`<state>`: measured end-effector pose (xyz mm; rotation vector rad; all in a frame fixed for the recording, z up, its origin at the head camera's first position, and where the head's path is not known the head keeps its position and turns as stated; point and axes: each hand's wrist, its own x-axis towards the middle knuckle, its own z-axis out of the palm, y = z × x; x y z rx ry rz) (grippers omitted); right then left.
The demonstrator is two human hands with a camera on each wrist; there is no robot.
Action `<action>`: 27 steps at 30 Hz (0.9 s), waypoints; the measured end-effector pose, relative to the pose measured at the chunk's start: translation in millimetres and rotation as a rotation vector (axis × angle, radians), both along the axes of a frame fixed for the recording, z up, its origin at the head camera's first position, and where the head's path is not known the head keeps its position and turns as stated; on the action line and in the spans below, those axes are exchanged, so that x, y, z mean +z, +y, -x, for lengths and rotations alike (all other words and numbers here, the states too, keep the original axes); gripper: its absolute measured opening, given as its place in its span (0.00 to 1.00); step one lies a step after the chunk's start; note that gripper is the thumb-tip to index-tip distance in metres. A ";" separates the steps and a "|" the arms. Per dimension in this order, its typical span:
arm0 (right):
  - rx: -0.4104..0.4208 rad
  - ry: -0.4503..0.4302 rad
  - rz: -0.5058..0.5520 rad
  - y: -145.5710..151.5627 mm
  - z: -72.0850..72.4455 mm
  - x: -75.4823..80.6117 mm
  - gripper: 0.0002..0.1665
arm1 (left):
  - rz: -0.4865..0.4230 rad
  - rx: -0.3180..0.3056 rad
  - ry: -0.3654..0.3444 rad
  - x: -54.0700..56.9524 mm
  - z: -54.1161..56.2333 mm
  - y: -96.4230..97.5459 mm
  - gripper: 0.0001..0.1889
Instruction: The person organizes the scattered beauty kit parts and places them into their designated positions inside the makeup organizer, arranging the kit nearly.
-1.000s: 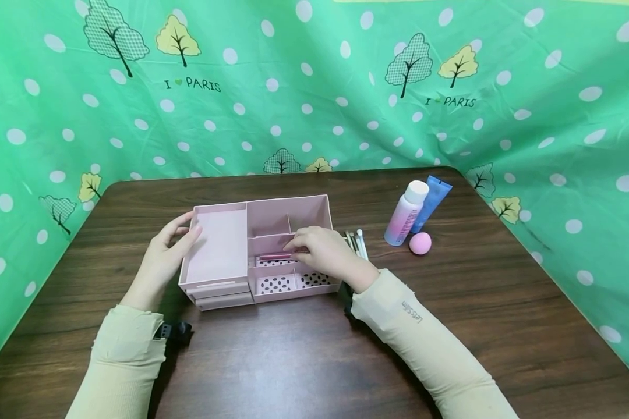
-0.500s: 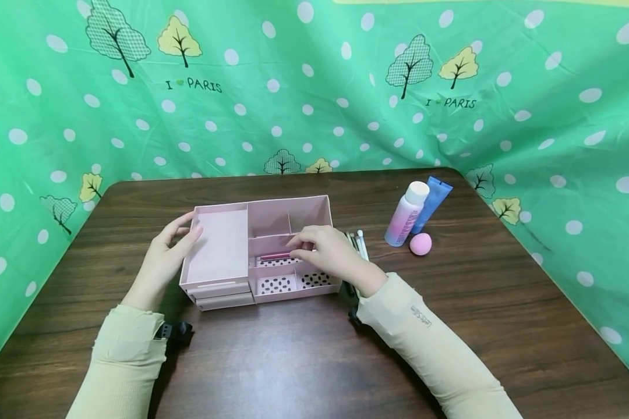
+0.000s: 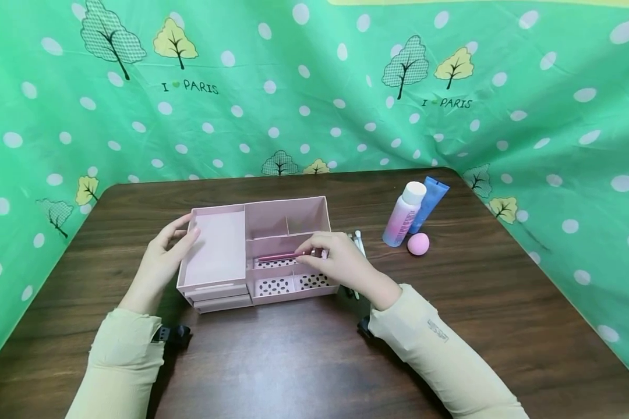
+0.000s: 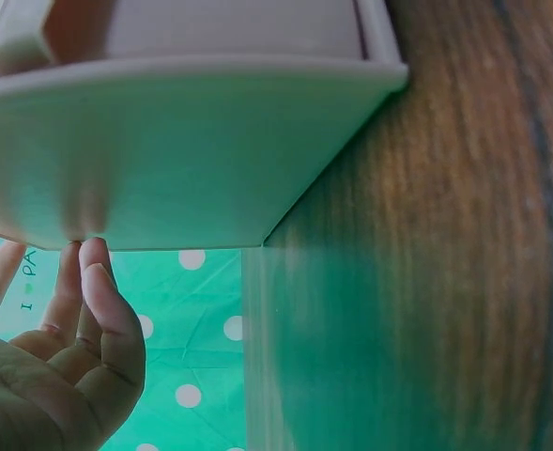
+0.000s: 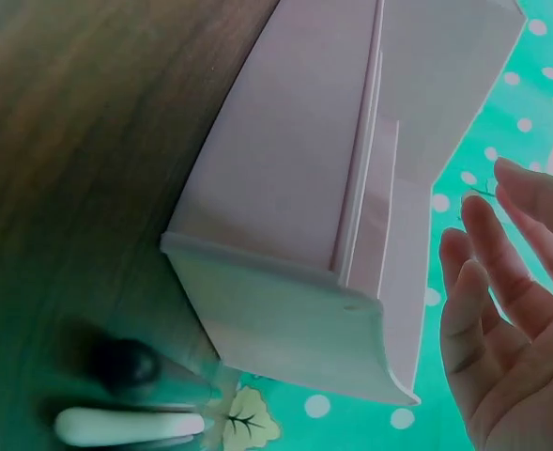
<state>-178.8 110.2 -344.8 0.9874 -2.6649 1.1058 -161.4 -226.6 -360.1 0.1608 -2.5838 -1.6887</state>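
Note:
A pink makeup organizer with a tray top, two drawers and several compartments stands on the table. My left hand holds its left side, the thumb over the rim. The left wrist view shows fingertips of this hand touching the edge of the side wall. Over the middle compartments is my right hand, fingertips beside the right end of a thin pink pencil-like stick lying there. From the right wrist, the same hand shows thumb and fingers apart, nothing visible between them, above the organizer.
Right of the organizer lie makeup brushes, partly behind the right hand. Farther right are a pink-and-blue bottle with a white cap, a blue tube and a pink ball-shaped sponge. A green polka-dot curtain hangs behind the table.
My right hand has shifted to the right, uncovering more of the pink stick, which stays in its compartment. The left hand keeps its place on the organizer.

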 end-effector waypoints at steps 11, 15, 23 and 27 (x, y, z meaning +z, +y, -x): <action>-0.046 -0.028 0.052 23.0 -13.4 0.9 0.05 | 0.005 0.003 0.010 0.8 -0.7 0.5 0.33; -0.069 -0.029 0.073 33.0 -16.7 0.7 0.04 | 0.002 -0.008 0.004 -0.4 -0.9 -0.1 0.34; -0.138 -0.002 0.106 49.8 -18.4 4.9 0.06 | -0.004 -0.011 0.008 -0.8 -1.0 -0.9 0.33; -0.189 0.020 0.106 58.8 -15.4 10.5 0.06 | -0.008 -0.011 0.007 0.1 -1.3 -0.8 0.34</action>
